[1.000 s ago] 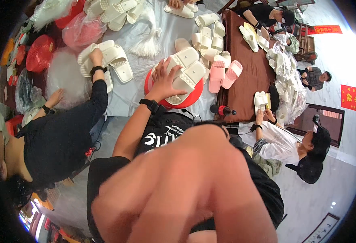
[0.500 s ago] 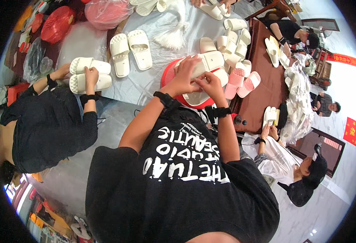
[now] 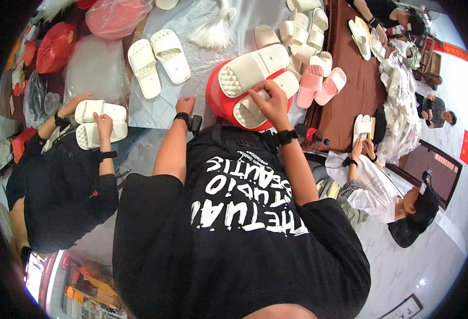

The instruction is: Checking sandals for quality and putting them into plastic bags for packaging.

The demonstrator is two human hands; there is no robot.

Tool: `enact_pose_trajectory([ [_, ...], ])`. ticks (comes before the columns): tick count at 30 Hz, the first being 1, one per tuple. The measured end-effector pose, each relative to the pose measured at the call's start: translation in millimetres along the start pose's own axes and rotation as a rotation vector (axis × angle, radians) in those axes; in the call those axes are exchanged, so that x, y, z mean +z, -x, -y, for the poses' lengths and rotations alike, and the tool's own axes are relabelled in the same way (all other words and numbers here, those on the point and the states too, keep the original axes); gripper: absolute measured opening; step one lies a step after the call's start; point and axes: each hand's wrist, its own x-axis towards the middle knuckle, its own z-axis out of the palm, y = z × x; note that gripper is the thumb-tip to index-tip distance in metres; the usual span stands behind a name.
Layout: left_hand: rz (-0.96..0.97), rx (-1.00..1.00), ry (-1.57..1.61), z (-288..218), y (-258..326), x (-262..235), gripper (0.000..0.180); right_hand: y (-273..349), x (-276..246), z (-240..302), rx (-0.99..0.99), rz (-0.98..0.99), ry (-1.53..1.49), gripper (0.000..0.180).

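Note:
A pair of cream slide slippers lies side by side on a round red support: the far slipper [image 3: 252, 70] is in full sight, and the near slipper [image 3: 249, 112] is partly covered by my right hand [image 3: 271, 101]. The right fingers are pinched together over the near slipper, by its strap; whatever they hold is too small to make out. Left of the red support [image 3: 219, 106], my left hand [image 3: 186, 105] is closed at the table edge, apart from the slippers. Its curled fingers hide whatever may be inside.
Another cream pair [image 3: 158, 63] lies on the plastic-covered table, left of a bundle of white strands [image 3: 216, 33]. Pink slippers [image 3: 319, 85] and several cream ones sit to the right. A co-worker at left holds cream slippers [image 3: 101, 123]; another at right handles a pair [image 3: 362, 127].
My left hand has left the slippers and my right hand, moving left and toward me, closed. My right hand stays over the near slipper. The view has shifted slightly.

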Motion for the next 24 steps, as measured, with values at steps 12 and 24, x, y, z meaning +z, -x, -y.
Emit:
enact_pose_trajectory([
  [12,-0.196,0.055,-0.384,-106,52,3,0.038,-4,-4,-10,0.057,-0.061,0.017,0.017],
  [24,0.025,0.031,-0.491,-98,27,5,0.031,-6,-4,-7,0.030,-0.049,0.037,0.014],
])
